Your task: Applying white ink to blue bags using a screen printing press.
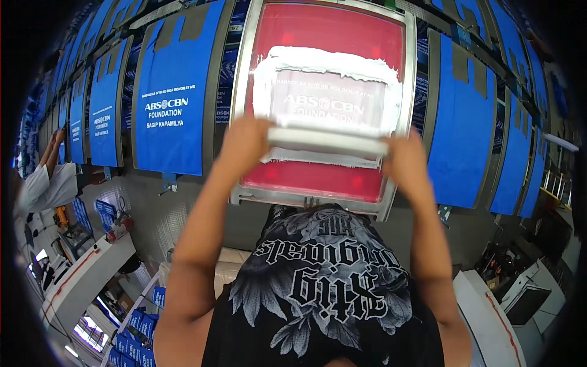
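Observation:
A silver screen-printing frame with red mesh lies in the upper middle, thick white ink smeared in a band around a paler centre with lettering. My left hand grips the left end of a long, pale squeegee, which lies across the lower part of the inked area. Its right end is held in my right hand, near the frame's right side. My fingertips are partly blurred.
Rows of blue printed fabric pieces on grey boards line both sides. At far left another person reaches up to them. Lower down are pale benches, a rack of blue printed items and assorted dark equipment.

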### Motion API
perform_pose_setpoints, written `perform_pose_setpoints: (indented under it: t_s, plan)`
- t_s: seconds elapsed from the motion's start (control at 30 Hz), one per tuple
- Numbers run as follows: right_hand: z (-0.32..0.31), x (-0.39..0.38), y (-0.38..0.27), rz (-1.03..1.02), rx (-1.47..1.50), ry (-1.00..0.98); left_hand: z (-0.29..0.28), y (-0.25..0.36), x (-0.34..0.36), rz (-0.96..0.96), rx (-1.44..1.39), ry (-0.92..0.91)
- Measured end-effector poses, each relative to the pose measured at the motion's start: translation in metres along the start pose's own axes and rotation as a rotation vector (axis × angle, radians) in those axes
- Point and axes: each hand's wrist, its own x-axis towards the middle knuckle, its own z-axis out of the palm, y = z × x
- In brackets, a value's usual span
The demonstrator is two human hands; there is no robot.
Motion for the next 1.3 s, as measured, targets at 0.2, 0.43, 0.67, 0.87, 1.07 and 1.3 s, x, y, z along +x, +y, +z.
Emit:
perform_pose_setpoints:
  t_s: [0.2, 0.43, 0.67, 0.87, 1.07, 1.3]
  plan:
    - [0.038, 0.016, 0.004, 0.066, 0.007, 0.104, 0.033, -0.006, 0.009, 0.036, 0.017, 0.206]
    - [-0.013, 0.1, 0.042, 0.023, 0.035, 0.056, -0.026, -0.01, 0.095, 0.002, 0.039, 0.083]
    - [0.046, -0.046, -0.018, 0.092, 0.186, 0.013, 0.046, 0.0, -0.04, 0.175, -0.023, 0.218]
    - [-0.003, 0.115, 0.048, 0.006, -0.082, 0.087, -0.005, -0.018, 0.121, -0.04, 0.075, 0.146]
    - [-0.053, 0.15, 0.063, -0.049, 0.122, 0.079, -0.05, -0.005, 0.11, 0.081, 0.036, 0.599]
    - [-0.042, 0.189, 0.077, 0.024, 0.156, -0.185, 0.077, 0.031, -0.108, -0.342, -0.582, -0.641]
